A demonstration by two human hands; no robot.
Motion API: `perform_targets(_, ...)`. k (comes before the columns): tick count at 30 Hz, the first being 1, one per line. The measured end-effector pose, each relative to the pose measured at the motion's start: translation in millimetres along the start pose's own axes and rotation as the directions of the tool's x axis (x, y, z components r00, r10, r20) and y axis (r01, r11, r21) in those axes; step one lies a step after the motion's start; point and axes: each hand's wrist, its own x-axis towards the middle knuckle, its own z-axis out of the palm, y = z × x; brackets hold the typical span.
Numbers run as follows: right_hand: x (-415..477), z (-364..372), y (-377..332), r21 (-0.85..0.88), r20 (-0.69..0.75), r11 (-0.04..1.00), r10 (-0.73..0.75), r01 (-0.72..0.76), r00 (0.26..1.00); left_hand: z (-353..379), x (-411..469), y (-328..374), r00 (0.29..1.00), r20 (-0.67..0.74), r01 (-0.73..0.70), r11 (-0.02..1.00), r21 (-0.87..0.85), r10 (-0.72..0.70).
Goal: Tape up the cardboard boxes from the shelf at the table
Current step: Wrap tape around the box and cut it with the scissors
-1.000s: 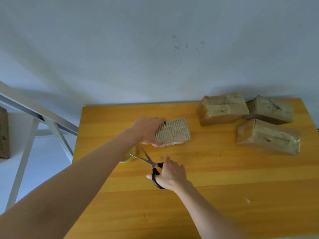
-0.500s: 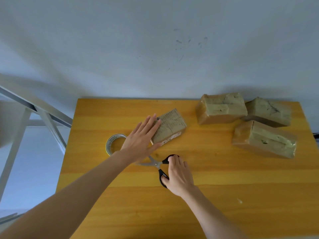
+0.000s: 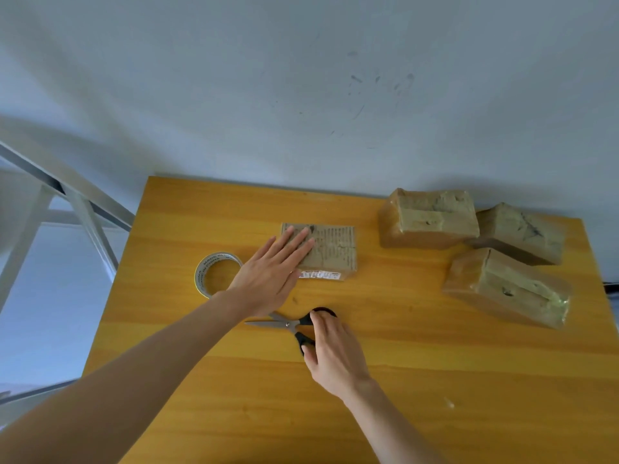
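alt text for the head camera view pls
A person's left hand presses flat on a small cardboard box on a wooden table, while the right hand rests on scissors. A tape roll lies left; three taped boxes sit right.

Pale grey-blue wall [image 3: 234, 95] is filling the whole upper half of the view, running down behind the table [image 3: 435, 380]. Cluster of dark scuff marks [image 3: 378, 85] is showing on it, right of centre, with thinner scratches trailing below. Light floor [image 3: 50, 296] is showing at far left, low down. Small whitish fleck [image 3: 449, 402] is lying on the tabletop near the front right. Dark cable [image 3: 611, 287] is peeking in just past the right edge.
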Motion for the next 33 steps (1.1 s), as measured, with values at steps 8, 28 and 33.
perform_targets(8,84.8,-63.6,15.9,0.136,-0.394,0.986,0.145,-0.098,0.908,-2.9,19.4,22.0,0.95,-0.18,0.238,0.964,-0.116,-0.256)
perform_targets(28,151.9,-57.3,38.5,0.357,0.0,0.844,0.428,-0.4,0.904,2.7,60.1,28.8,0.798,-0.14,0.399,0.689,-0.605,-0.586)
perform_targets(33,155.2,-62.8,43.7,0.397,0.106,0.834,0.374,-0.384,0.921,0.2,59.8,17.7,0.762,0.053,0.38,0.379,-0.844,-0.645)
